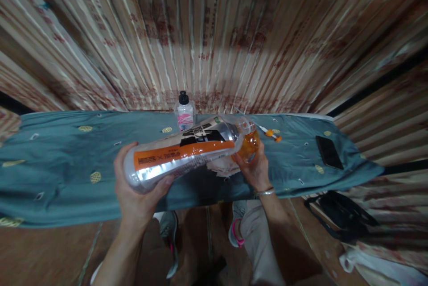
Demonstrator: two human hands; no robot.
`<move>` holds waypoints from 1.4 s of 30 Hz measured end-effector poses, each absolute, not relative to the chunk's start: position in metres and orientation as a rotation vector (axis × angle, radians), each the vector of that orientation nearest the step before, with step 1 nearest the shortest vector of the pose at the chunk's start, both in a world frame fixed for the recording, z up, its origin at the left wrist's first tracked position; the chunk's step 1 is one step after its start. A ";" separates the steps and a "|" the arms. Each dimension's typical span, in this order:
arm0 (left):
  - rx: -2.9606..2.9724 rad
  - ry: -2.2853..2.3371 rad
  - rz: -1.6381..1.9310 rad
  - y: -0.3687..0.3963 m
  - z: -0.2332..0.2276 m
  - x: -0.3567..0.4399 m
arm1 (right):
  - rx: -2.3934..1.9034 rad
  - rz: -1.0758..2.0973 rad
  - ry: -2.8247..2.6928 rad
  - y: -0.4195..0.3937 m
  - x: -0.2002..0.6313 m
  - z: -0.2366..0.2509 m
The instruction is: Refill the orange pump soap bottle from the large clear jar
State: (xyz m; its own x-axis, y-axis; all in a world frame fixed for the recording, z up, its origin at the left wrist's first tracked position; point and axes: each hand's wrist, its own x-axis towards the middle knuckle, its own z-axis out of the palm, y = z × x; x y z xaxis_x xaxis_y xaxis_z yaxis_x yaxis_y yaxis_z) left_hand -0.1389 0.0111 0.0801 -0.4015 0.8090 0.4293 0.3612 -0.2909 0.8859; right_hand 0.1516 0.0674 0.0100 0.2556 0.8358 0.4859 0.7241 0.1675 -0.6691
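Firmly gripping the base end of a large plastic bottle (pixel 182 154) with the left hand (pixel 140 188), fingers curled under and thumb pressing on the near side. Holding that bottle almost on its side, neck end tipping away to the right and slightly up, silver and black label with an orange band facing the camera. Cupping a small round orange vessel (pixel 249 145) with the right hand (pixel 254 167), fingers wrapping it from below; possibly a glass or a small jar, hard to tell through the blur. Meeting the bottle's mouth just at the vessel's top, the two looking to be touching or very nearly so. Wearing a thin metal bangle (pixel 264 192) on the right wrist.

Hovering both hands over the near edge of a teal cloth (pixel 67 156) with small yellow motifs, spread across a long narrow surface. Lying just under the right hand, a torn scrap of paper or label (pixel 222 167). Standing just beyond the left hand's bottle, a small clear bottle (pixel 185 112) with a black cap and pink label. Lying just past the right hand, a small orange and white tool (pixel 270 133). Resting well to the right of the right hand, a dark phone (pixel 329 152). Showing below the hands, pale trousers and shoes (pixel 236 232) on a reddish floor.
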 end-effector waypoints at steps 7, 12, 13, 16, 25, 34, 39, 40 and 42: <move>1.431 1.621 1.709 0.010 0.079 -0.141 | -1.557 0.122 -1.504 0.068 0.152 0.011; 1.428 1.618 1.715 0.011 0.080 -0.140 | -1.579 0.129 -1.492 0.068 0.151 0.011; 1.434 1.619 1.718 0.011 0.081 -0.139 | -1.582 0.135 -1.488 0.068 0.151 0.012; 1.430 1.624 1.713 0.011 0.081 -0.139 | -1.596 0.157 -1.483 0.067 0.151 0.013; 1.452 1.639 1.710 0.010 0.081 -0.140 | -1.590 0.160 -1.489 0.066 0.151 0.013; 1.442 1.616 1.711 0.010 0.081 -0.139 | -1.567 0.148 -1.496 0.066 0.151 0.012; 1.443 1.612 1.710 0.010 0.081 -0.139 | -1.570 0.149 -1.475 0.066 0.150 0.013; 1.447 1.616 1.711 0.010 0.081 -0.139 | -1.568 0.153 -1.474 0.066 0.149 0.013; 1.452 1.621 1.715 0.010 0.081 -0.139 | -1.565 0.157 -1.474 0.066 0.149 0.013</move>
State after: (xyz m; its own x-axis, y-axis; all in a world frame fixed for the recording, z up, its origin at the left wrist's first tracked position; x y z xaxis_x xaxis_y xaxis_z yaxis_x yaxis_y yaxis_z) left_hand -0.1389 0.0102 0.0813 -0.4015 0.8165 0.4149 0.3680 -0.2710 0.8895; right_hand 0.1495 0.0660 0.0129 0.2661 0.8313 0.4880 0.7098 0.1736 -0.6827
